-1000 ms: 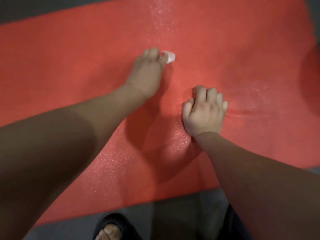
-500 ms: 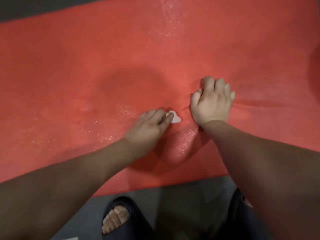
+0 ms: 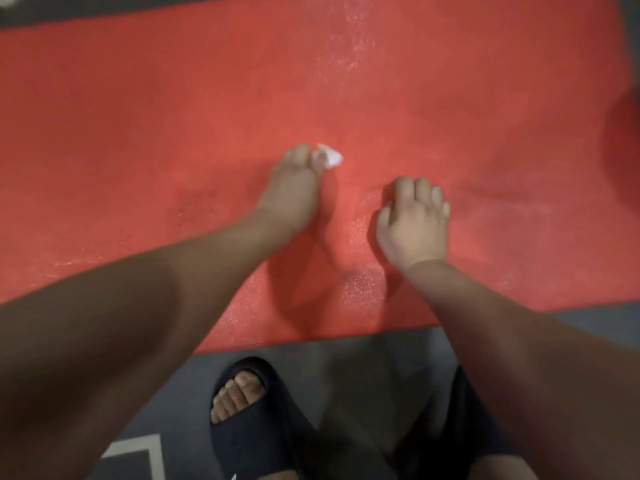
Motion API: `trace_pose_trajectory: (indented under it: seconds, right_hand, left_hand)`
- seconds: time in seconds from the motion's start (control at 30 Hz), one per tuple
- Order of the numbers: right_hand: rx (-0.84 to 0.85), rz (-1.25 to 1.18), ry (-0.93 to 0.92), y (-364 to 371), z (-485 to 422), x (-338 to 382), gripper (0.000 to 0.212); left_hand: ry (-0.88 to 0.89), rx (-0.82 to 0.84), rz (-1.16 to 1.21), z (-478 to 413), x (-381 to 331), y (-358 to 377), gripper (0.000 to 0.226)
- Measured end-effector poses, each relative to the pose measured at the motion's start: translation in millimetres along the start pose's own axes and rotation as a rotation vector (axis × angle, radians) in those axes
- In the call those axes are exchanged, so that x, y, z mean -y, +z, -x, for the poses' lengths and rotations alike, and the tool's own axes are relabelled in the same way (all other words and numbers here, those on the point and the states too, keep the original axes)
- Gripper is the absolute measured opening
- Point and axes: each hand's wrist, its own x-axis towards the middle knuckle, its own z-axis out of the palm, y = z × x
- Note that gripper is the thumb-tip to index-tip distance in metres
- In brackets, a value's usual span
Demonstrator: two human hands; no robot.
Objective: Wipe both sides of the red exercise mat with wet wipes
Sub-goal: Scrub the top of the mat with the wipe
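The red exercise mat (image 3: 173, 116) lies flat on the floor and fills most of the view, with shiny damp streaks across its middle. My left hand (image 3: 294, 188) presses a small white wet wipe (image 3: 330, 156) onto the mat near the centre; only a corner of the wipe shows past my fingertips. My right hand (image 3: 414, 223) rests palm down on the mat just to the right, fingers bent at the knuckles, holding nothing. The two hands are a short gap apart.
The mat's near edge (image 3: 311, 336) runs just in front of my foot in a dark slide sandal (image 3: 242, 410) on the grey floor. A dark strip of floor (image 3: 69, 8) shows beyond the mat's far edge.
My left hand has slid the wipe away from me, from beside the right hand's wrist up toward the mat's middle. The right hand has stayed planted on the mat.
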Motion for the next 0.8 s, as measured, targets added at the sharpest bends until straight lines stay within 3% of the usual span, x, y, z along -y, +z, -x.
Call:
trace_pose_trajectory:
  seconds: [0.13, 0.2, 0.27, 0.37, 0.43, 0.6, 0.7, 0.8]
  right_hand:
    - [0.004, -0.059, 0.071, 9.1, 31.2, -2.3, 0.027]
    - [-0.002, -0.05, 0.07, 12.3, 35.2, -5.1, 0.029]
    - [0.031, -0.071, 0.069, 11.0, 33.3, -5.7, 0.029]
    - [0.139, -0.138, 0.116, 1.9, 25.4, -2.8, 0.031]
    - [0.213, -0.188, 0.164, -6.1, 20.3, -1.0, 0.032]
    - [0.266, -0.292, 0.109, -18.4, 20.6, -10.0, 0.03]
    - [0.232, -0.325, 0.052, -24.6, 30.5, -13.8, 0.026]
    - [0.209, -0.335, -0.056, -27.5, 40.1, -3.0, 0.024]
  left_hand:
    - [0.35, 0.078, -0.016, 56.1, -27.5, 17.0, 0.052]
    - [0.431, 0.021, -0.072, 57.2, -8.0, 18.5, 0.053]
    - [0.332, -0.016, -0.123, 42.2, 8.0, 10.5, 0.05]
    - [0.019, -0.019, -0.137, 4.0, 15.5, -2.6, 0.054]
    - [-0.05, -0.004, -0.103, -8.2, 8.5, -6.1, 0.057]
    - [0.18, 0.155, -0.101, 29.7, -31.3, -1.1, 0.079]
    - [0.24, 0.197, -0.142, 62.1, -31.3, 4.9, 0.058]
    - [0.267, 0.155, 0.03, 88.0, -12.9, 5.5, 0.056]
